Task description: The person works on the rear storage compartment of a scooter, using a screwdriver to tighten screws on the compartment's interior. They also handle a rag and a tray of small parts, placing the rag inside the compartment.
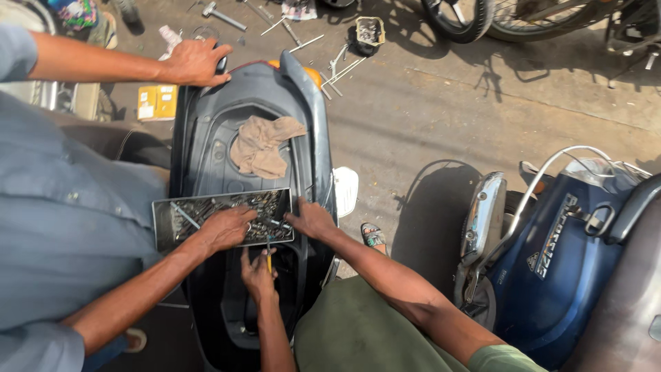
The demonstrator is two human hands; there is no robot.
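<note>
My left hand is low inside the open under-seat tub of a dark grey scooter and grips a thin yellow-handled tool. My right hand rests on the right corner of a flat metal tray full of several small screws and bits, which lies across the tub. A co-worker in a grey-blue shirt has one hand in the tray and the other hand on the scooter's far end. A crumpled beige rag lies in the tub beyond the tray.
A blue scooter stands close on the right. On the concrete ground beyond lie a hammer, loose rods and tools, a small box of parts and a yellow carton. Bicycle wheels stand at the top.
</note>
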